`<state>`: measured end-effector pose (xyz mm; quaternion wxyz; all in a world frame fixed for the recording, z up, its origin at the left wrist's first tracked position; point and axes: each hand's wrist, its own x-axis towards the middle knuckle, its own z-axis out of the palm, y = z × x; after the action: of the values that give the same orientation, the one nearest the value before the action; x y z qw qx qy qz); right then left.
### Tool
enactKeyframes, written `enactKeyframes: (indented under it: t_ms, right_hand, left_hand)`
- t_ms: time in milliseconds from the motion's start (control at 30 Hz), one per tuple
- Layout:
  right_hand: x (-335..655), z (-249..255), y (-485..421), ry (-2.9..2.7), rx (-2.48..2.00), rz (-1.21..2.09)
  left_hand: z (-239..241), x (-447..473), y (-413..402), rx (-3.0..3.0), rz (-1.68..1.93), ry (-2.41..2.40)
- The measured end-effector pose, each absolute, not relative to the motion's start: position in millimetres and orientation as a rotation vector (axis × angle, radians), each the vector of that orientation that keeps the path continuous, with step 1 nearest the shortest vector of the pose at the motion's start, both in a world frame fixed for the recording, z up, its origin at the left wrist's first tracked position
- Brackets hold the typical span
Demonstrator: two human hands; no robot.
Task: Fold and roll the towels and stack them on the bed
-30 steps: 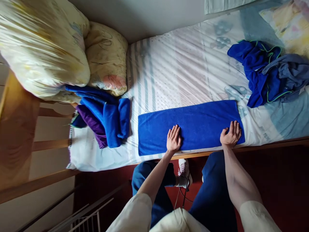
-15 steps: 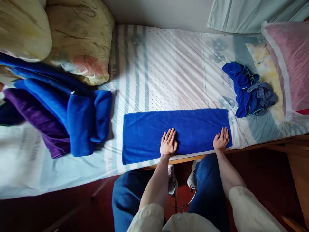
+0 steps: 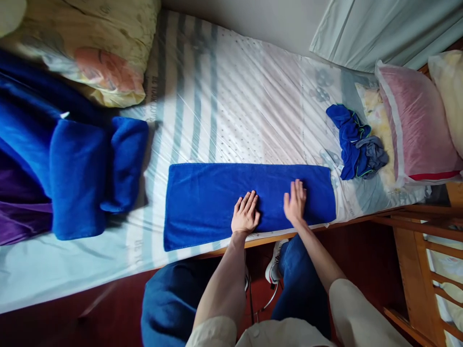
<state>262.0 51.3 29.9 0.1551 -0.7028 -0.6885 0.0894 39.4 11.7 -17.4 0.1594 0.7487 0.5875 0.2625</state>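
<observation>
A blue towel (image 3: pixel 202 202) lies spread out as a long rectangle along the near edge of the bed. My left hand (image 3: pixel 246 213) rests flat on its middle, fingers stretched out. To the right, my right hand (image 3: pixel 295 200) is over the same towel with its fingers extended and the thumb apart; whether the palm presses on the cloth I cannot tell. Neither hand grips anything. The towel's surface looks mostly smooth, with faint wrinkles.
On the left of the bed lie blue folded towels (image 3: pixel 77 178) and a purple cloth (image 3: pixel 21 217), below a yellow floral pillow (image 3: pixel 90 43). Crumpled blue and grey cloths (image 3: pixel 352 142) sit near a pink pillow (image 3: pixel 419 120) at right. A wooden bed frame (image 3: pixel 408 270) stands lower right.
My right hand has moved left across the towel, from its right end toward my left hand. My left hand stays in place on the cloth. The view has turned slightly to the right.
</observation>
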Motion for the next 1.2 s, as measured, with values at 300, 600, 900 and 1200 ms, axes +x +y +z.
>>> enactKeyframes:
  t_ms: [300, 600, 900, 1200]
  right_hand:
    - [144.8, 23.2, 88.4, -2.410, -1.289, 0.723]
    - [313.2, 21.1, 116.8, -2.292, -1.703, 0.439]
    - [398.9, 13.8, 139.9, -2.193, -2.037, 0.209]
    - [438.3, 9.2, 155.1, -2.136, -2.146, 0.169]
  left_hand:
    - [-45.7, 34.5, 3.4, 2.104, 0.743, 1.692]
    - [-11.0, 37.2, 12.7, 2.197, 0.839, 1.663]
    - [-13.2, 36.2, 11.8, 2.172, 0.824, 1.653]
    - [-15.7, 38.9, 10.0, 2.088, 0.816, 1.656]
